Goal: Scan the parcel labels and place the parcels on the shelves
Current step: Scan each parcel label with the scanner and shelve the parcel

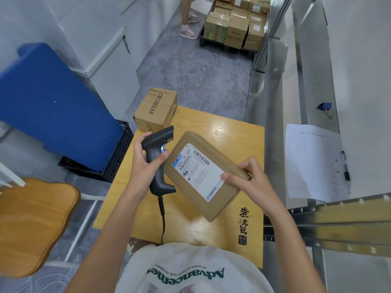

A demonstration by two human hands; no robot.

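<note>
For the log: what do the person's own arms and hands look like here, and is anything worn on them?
Both forearms are bare from the bottom edge of the view up to the wrists. The left hand and right hand wear no gloves, and no watch, ring or wristband shows. No sleeve reaches the visible part of either arm. Below them is a white T-shirt with dark green lettering.

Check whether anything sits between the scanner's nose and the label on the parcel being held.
Nothing visible blocks it. The barcode scanner in the left hand sits just left of the parcel, and its label faces up; the right hand covers only the label's right corner.
</note>
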